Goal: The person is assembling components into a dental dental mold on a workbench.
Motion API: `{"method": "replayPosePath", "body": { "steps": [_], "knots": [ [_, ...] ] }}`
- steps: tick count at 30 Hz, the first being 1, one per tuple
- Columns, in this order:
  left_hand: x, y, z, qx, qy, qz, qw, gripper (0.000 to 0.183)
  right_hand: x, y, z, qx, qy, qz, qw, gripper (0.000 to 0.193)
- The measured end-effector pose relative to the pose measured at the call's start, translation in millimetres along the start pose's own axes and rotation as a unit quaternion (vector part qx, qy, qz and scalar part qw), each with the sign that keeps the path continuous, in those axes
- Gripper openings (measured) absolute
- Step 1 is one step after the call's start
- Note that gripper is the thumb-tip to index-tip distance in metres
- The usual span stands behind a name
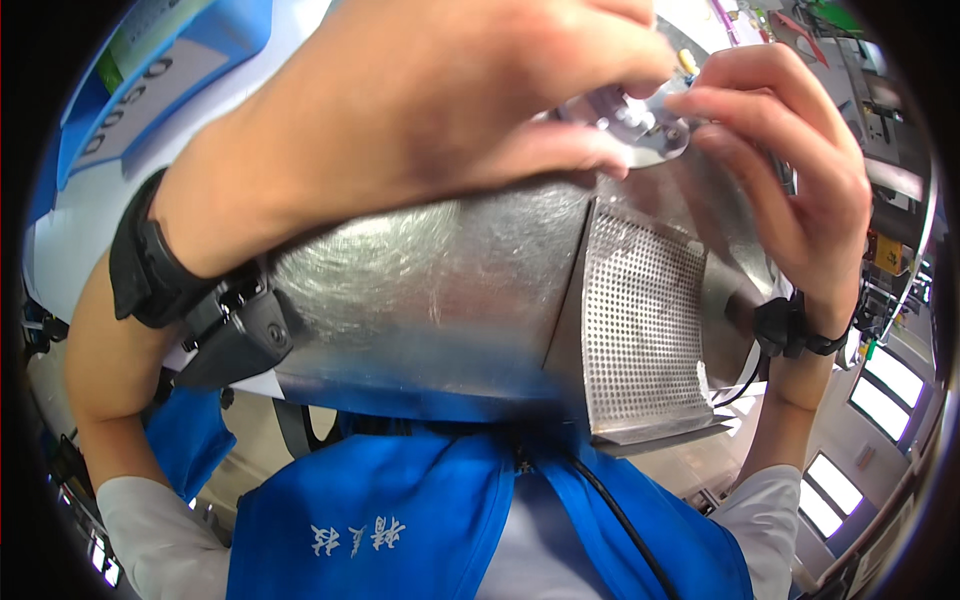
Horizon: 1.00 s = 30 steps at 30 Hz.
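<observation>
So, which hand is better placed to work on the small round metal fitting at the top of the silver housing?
Probably the right hand: its fingertips touch the small round metal fitting from the open side. The left hand lies over the shiny silver metal housing, steadying it and covering part of the fitting.

Sheet-metal housing (430, 300): bare metal, brushed and finely scratched, with a dull silvery sheen. Perforated panel (640, 330): thin metal, matt grey, evenly punched with small round holes. Round fitting (640, 130): polished metal with glossy highlights. Wrist straps (140, 260): black, matt, plastic-like. Vest (400, 520): blue woven cloth, smooth, slightly shiny. Sleeves (150, 540): white matt cloth.
</observation>
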State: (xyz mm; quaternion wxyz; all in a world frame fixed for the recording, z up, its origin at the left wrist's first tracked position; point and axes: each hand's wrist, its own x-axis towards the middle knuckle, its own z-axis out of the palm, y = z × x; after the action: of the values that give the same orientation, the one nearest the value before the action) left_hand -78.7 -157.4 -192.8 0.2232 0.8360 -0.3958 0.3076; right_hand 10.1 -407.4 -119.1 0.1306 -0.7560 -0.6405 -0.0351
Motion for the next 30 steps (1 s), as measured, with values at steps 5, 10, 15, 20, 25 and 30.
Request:
{"method": "replayPosePath", "body": {
  "steps": [5, 10, 15, 20, 25, 30],
  "knots": [
    [11.4, 25.5, -11.2, -0.119, -0.047, -0.152, 0.98, 0.028, -6.1, 18.9, -26.6, 0.017, -0.027, 0.183, 0.983, 0.017],
    [3.7, 30.3, 5.0, -0.165, -0.005, -0.184, 0.969, 0.029, -7.6, 24.1, -5.3, 0.04, -0.053, 0.211, 0.975, 0.019],
    [2.7, 29.3, 8.0, -0.176, -0.015, -0.2, 0.964, 0.026, -9.1, 27.4, -5.4, 0.038, -0.026, 0.177, 0.983, 0.017],
    [6.2, 31.7, 10.6, -0.22, 0.017, -0.229, 0.948, 0.023, -11.0, -0.5, -46.8, 0.139, -0.026, 0.132, 0.981, 0.022],
    [7.6, 27.3, 11.8, -0.207, 0.013, -0.221, 0.953, 0.024, -8.4, -6.1, -33.4, 0.153, -0.025, 0.042, 0.987, 0.026],
    [38.0, 26.8, 0.5, -0.155, -0.058, -0.197, 0.966, 0.027, -10.1, -1.7, -43.0, 0.14, -0.01, 0.042, 0.989, 0.024]
  ]
}}
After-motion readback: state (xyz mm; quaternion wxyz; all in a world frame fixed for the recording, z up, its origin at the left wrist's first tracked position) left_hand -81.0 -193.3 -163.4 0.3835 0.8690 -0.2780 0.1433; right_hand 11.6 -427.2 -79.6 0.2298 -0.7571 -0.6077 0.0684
